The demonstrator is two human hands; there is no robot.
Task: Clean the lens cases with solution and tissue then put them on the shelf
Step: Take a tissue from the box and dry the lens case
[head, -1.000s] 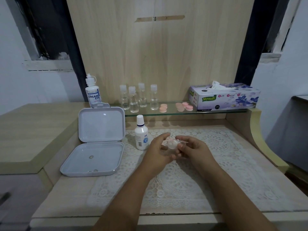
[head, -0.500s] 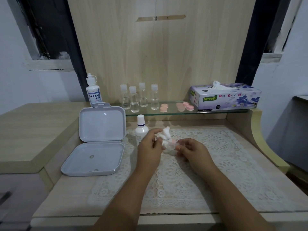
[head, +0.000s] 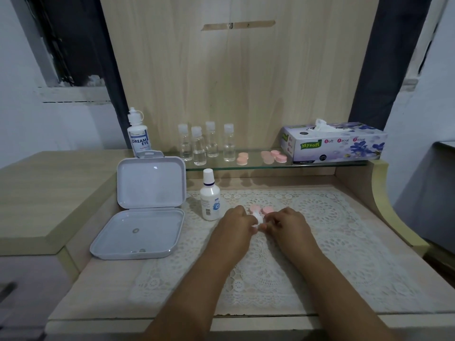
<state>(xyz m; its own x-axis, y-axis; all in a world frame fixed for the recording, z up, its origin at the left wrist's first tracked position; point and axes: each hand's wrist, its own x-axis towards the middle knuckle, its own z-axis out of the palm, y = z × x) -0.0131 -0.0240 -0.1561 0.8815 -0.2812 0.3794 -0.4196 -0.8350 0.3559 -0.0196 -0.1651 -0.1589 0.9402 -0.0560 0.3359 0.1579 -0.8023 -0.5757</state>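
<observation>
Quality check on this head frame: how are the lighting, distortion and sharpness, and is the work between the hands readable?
Head view: dim, bluish, flat light with soft shadows; wide-angle bowing along the desk edge and side walls; overall soft. The tissue between left hand and right hand is a small white blur, and the pink lens case behind it is half hidden, so the grip detail is unreadable.

Fig.: both forearms bare to the frame's lower edge, no sleeves seen. Left hand (head: 235, 223) & right hand (head: 289, 223) bare: no gloves, rings, watch or bands visible on wrists; nails too small to tell
</observation>
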